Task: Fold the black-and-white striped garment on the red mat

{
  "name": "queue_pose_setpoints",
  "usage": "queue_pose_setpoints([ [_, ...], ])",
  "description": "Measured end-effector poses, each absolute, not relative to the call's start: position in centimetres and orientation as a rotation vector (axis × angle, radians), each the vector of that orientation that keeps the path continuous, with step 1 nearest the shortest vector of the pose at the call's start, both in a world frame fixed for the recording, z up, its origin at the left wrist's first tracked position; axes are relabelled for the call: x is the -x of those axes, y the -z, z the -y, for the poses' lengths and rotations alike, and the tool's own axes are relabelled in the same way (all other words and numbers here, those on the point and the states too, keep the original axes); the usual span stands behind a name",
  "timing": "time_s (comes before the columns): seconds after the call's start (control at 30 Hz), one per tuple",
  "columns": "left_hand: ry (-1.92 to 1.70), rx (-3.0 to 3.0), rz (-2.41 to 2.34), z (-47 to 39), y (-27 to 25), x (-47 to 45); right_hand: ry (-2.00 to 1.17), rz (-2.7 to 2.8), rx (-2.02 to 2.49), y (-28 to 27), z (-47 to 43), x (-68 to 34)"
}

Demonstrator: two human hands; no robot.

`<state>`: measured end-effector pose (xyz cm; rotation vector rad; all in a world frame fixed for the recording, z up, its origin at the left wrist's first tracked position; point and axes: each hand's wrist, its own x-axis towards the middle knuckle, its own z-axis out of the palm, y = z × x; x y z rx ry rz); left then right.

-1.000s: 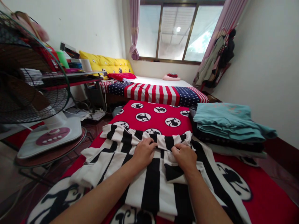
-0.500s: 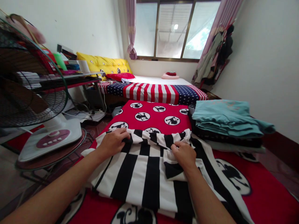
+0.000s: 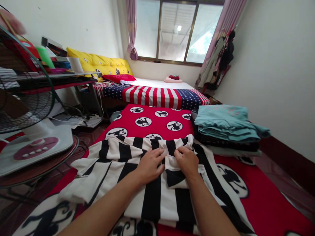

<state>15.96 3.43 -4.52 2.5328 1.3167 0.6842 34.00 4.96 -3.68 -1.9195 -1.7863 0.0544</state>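
A black-and-white striped shirt (image 3: 152, 200) lies spread and partly folded over a red cloth with monkey prints. My left hand (image 3: 150, 165) rests on its middle, the fingers apart and lying on the fabric. Just to the right, my right hand (image 3: 187, 161) has its fingers curled on the upper part of the shirt, pinching the cloth near a turned-back flap. The left side of the shirt hangs loose in wrinkles, while a striped length runs down past my right forearm.
Folded clothes with a teal garment (image 3: 222, 121) on top are stacked at the right on the red cloth (image 3: 265, 193). To the left a fan (image 3: 36, 144) stands on a round stool, near a cluttered desk (image 3: 66, 78). Behind is a bed with a flag-patterned cover (image 3: 152, 95).
My left hand has let go of the shirt's upper left edge and moved right, close to my right hand. The shirt's left side has fallen outward. The view has shifted slightly right.
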Motion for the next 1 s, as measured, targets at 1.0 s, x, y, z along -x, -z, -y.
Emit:
queue_pose_setpoints([
  [1.0,-1.837,-0.435,-1.137,-6.2,5.1,-12.9,-0.566,0.923,1.33,5.5,-7.9,-41.1],
])
